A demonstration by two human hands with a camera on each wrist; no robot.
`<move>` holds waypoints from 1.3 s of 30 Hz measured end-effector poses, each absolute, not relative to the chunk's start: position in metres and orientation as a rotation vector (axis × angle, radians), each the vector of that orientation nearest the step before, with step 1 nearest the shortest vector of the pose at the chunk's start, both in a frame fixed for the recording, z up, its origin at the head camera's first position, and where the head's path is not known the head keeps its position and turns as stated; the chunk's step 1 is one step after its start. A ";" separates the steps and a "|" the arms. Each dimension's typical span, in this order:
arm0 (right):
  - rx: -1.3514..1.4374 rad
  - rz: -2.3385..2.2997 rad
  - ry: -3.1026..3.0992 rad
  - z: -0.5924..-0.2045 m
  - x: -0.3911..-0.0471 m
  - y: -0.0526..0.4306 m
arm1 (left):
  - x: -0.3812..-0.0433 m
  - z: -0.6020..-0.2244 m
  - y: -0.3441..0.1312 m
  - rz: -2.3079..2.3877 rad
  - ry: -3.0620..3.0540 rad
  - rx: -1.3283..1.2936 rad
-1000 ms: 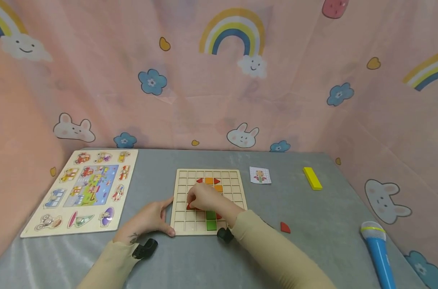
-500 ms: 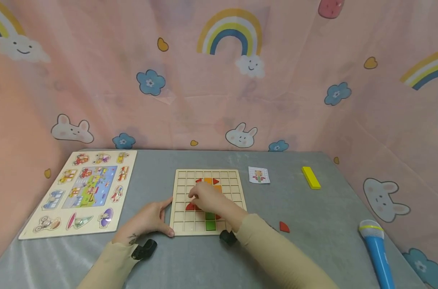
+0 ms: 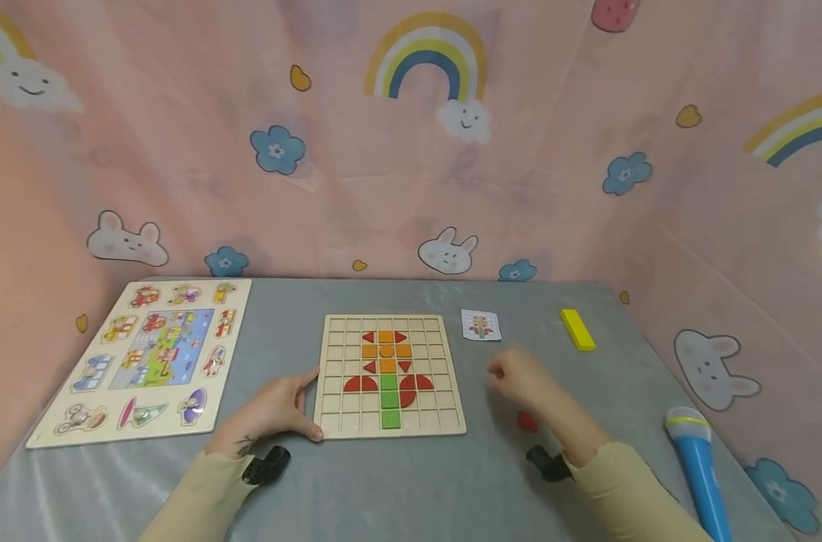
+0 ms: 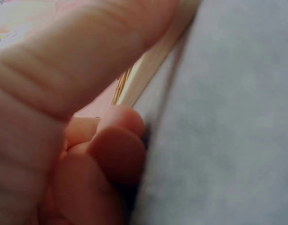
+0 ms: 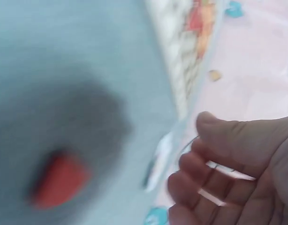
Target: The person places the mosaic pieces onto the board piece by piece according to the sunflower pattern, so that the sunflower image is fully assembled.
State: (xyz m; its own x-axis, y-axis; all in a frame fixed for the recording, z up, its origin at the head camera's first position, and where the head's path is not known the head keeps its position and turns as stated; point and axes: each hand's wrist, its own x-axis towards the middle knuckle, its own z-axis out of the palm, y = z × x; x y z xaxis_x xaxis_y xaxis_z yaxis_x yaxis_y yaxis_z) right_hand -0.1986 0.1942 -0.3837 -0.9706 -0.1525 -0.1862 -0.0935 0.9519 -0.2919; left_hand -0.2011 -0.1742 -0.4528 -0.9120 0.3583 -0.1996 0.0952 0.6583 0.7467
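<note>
A wooden grid board (image 3: 431,418) lies mid-table, bearing a flower pattern of red, orange and green pieces. My left hand (image 3: 273,410) rests at its left side, thumb at the near left corner and index finger against the edge. In the left wrist view the thumb (image 4: 83,51) lies along the board's pale edge, with the other fingers bent below. Right of the board my right hand (image 3: 529,384) hovers over the table. Its fingers are loosely curled and hold nothing in the right wrist view. A red quarter-circle piece (image 5: 62,180) lies on the table beneath it.
A small pattern card (image 3: 481,325) lies right of the board's far corner, with a yellow block (image 3: 577,330) farther right. The blue toy microphone (image 3: 702,474) is at the right edge. On the left lies a picture puzzle board (image 3: 106,410). A pink curtain (image 3: 343,203) hangs behind.
My right hand has left the grid board and moved right, over the loose red piece. A red quarter-circle on the board's left side is now uncovered. The left hand has stayed at the edge.
</note>
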 end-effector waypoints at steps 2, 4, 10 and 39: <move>-0.122 -0.336 2.872 -0.390 -0.189 0.207 | -0.201 -0.452 -0.175 1.125 2.546 0.366; -0.087 -0.286 2.852 -0.396 -0.179 0.217 | -0.201 -0.452 -0.176 1.127 2.547 0.365; -0.046 -0.303 2.844 -0.411 -0.162 0.227 | -0.202 -0.451 -0.177 1.134 2.556 0.352; -0.464 -1.062 2.690 -0.416 -0.208 0.050 | -0.201 -0.451 -0.174 1.123 2.554 0.358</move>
State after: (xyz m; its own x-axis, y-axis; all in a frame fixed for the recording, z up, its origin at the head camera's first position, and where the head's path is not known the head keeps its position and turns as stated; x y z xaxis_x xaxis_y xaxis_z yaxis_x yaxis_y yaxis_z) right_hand -0.2076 0.0501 -0.4159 -0.9278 -0.3644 -0.0804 -0.2112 0.6905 -0.6918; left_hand -0.2010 -0.1738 -0.4512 -0.9148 0.3541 -0.1944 0.0962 0.6584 0.7465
